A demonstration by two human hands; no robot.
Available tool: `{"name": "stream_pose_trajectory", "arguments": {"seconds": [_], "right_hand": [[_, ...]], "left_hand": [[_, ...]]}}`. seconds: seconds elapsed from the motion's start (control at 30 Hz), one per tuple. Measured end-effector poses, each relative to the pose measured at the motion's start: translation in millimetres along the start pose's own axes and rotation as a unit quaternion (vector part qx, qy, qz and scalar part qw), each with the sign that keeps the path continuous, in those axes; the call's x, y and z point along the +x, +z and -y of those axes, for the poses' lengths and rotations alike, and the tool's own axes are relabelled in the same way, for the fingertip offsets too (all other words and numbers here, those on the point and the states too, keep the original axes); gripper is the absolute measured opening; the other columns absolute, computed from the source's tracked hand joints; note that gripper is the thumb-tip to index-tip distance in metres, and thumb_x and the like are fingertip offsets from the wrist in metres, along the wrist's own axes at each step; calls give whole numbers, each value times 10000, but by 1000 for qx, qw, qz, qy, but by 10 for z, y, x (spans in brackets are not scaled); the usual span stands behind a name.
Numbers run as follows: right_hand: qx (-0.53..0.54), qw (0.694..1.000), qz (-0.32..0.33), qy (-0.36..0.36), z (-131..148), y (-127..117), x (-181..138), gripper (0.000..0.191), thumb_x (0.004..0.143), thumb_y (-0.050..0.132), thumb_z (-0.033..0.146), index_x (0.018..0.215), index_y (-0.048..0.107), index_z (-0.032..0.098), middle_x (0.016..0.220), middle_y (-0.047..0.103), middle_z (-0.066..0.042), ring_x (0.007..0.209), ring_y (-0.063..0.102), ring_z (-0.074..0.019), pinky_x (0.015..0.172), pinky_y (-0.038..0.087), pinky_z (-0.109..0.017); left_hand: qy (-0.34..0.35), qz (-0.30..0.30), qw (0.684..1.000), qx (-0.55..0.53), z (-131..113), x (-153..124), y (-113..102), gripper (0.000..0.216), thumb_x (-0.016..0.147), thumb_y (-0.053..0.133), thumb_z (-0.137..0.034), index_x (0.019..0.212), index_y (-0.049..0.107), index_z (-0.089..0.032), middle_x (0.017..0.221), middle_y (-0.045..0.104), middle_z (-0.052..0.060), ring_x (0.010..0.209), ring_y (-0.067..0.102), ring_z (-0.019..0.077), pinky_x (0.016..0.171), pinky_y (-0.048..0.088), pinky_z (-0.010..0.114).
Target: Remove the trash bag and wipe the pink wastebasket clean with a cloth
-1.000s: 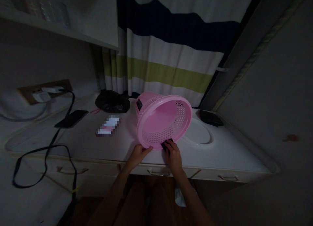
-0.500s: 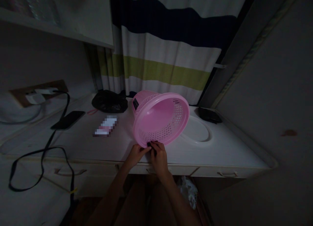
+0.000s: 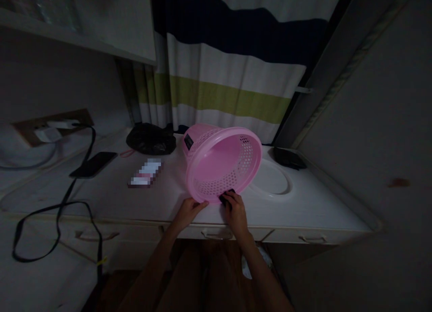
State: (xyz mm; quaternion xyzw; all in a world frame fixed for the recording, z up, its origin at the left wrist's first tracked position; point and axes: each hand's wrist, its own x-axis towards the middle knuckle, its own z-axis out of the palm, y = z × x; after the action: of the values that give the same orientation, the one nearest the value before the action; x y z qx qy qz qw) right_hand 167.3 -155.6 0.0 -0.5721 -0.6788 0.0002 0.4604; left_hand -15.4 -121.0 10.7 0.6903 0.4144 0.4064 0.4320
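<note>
A pink plastic basket (image 3: 190, 179) with perforated sides lies tipped on the white desk, its mouth facing me. My left hand (image 3: 186, 212) pinches the near-left lower part of its rim between thumb and fingers. Further right along the same rim, my right hand (image 3: 237, 215) is closed around a small dark piece (image 3: 227, 196), pressed against the rim. It looks like a black cloth or pad, partly hidden by my fingers. Behind the basket, on the right, a white ring (image 3: 287, 188) lies flat on the desk.
The desk (image 3: 310, 204) also bears a phone with a lit screen (image 3: 145, 173), a dark phone (image 3: 94, 165), a black plastic bag (image 3: 150, 139) and a black pouch (image 3: 289, 159). A black cable (image 3: 60, 213) hangs at the left. A striped curtain (image 3: 232, 96) stands behind.
My right hand has slid right along the basket's rim with the dark piece, away from my left hand. My left hand stays at the rim; the basket has barely shifted.
</note>
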Motion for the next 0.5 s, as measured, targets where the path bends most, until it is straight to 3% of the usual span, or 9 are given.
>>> {"name": "stream_pose_trajectory", "arguments": {"seconds": [0.17, 0.33, 0.5], "right_hand": [[50, 999, 2, 12, 250, 83, 44, 319, 730, 445, 70, 953, 640, 185, 965, 591, -83, 950, 504, -187, 879, 424, -370], [110, 994, 9, 3, 589, 253, -3, 338, 768, 419, 101, 1037, 604, 187, 1021, 587, -82, 987, 507, -173, 899, 419, -350], [91, 996, 14, 1, 413, 251, -98, 339, 790, 390, 105, 1061, 586, 163, 1084, 570, -102, 1053, 486, -175, 941, 394, -376]], "left_hand": [[-1, 1, 1000, 6, 15, -1, 13, 313, 703, 535, -401, 591, 608, -119, 479, 527, -15, 539, 485, 126, 499, 381, 222], [6, 12, 1000, 13, 51, 2, -7, 306, 707, 534, -388, 581, 602, -117, 480, 528, -14, 550, 497, 131, 518, 396, 227], [18, 16, 1000, 6, 70, 7, -16, 283, 706, 546, -382, 651, 632, -118, 547, 591, 10, 658, 539, 159, 596, 432, 242]]}}
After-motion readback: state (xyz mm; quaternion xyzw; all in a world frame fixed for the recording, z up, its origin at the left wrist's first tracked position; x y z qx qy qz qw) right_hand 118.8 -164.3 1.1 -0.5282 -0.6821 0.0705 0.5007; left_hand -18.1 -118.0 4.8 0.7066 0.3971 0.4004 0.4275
